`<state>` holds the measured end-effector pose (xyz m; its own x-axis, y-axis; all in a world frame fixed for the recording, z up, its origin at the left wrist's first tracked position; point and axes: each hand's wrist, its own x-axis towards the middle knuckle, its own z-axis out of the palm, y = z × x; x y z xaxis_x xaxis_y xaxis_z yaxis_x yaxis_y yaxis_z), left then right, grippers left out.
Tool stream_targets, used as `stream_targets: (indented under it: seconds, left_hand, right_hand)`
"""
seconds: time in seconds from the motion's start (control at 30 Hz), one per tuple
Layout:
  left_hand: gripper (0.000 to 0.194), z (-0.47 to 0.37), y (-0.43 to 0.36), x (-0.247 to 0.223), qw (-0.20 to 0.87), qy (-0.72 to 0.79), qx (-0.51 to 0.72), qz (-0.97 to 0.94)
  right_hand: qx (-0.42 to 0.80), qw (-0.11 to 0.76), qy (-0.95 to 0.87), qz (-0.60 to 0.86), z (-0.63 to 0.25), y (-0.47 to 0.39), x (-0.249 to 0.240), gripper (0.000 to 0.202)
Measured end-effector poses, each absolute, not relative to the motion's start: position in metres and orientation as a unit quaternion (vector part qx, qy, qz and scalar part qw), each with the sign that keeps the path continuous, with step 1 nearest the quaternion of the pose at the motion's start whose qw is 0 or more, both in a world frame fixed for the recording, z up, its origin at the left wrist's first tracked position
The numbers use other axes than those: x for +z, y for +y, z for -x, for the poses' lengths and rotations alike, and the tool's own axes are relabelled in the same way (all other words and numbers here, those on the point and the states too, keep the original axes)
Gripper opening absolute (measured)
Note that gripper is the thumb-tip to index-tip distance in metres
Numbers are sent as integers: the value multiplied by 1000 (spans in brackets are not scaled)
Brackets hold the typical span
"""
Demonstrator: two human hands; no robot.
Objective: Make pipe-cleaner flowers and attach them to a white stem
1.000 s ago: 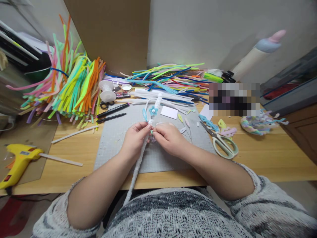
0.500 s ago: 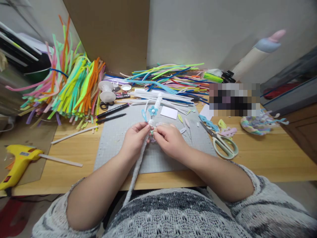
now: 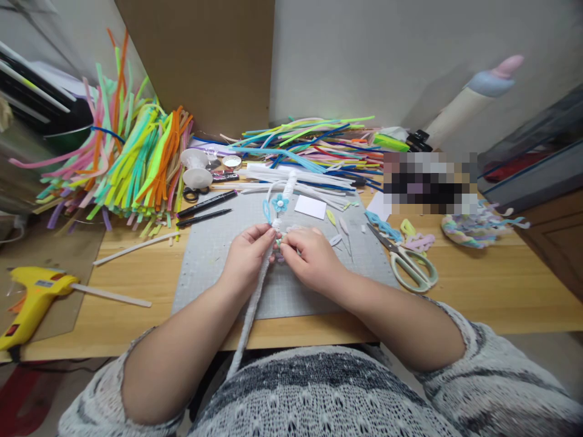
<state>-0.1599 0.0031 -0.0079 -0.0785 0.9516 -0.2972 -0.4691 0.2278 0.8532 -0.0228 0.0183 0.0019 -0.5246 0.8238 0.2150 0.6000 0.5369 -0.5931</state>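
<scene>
My left hand (image 3: 251, 247) is closed around a long white fuzzy stem (image 3: 249, 321), which runs down toward my lap and up past the fingers. Above the fingers, a blue flower (image 3: 279, 203) with a pale centre sits on the stem, and a blue loop (image 3: 266, 210) stands beside it. My right hand (image 3: 310, 252) is pinched close against the left one, at small pale green and lilac pieces by the stem. Those pieces are mostly hidden by the fingers, so their exact form cannot be made out.
Both hands are over a grey cutting mat (image 3: 214, 279). Scissors (image 3: 412, 267) lie at its right edge, by coloured fuzzy loops (image 3: 416, 241). Black markers (image 3: 207, 204) and a white card (image 3: 310, 207) lie behind. A yellow glue gun (image 3: 40, 297) and pipe cleaners (image 3: 141, 158) are left.
The upper stem with the flower tilts slightly left, and the blue loop has shifted a little to the right. Both hands keep nearly the same place and grip.
</scene>
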Motion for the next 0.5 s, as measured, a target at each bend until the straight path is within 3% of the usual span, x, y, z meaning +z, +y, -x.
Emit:
stream_targets:
  seconds: [0.5]
  left_hand:
    - [30, 161, 4, -10, 629, 472, 557, -268]
  right_hand:
    - [225, 247, -840, 427, 25, 15, 3, 26]
